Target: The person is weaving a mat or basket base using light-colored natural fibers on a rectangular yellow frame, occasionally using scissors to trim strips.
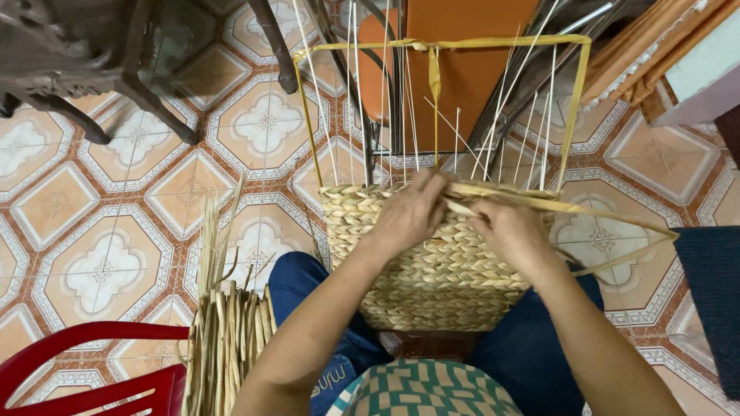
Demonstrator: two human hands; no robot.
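Below, patterned floor tiles [116,231] spread under a red chair [85,370], while both hands [462,216] pinch straw strands [524,200] atop the woven basket [432,270].

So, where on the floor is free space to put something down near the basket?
Bare tiled floor lies left of the woven basket, between the dark chair legs and the bundle of dry strips. A smaller patch lies right, before the dark mat. Behind the basket, metal legs crowd it.
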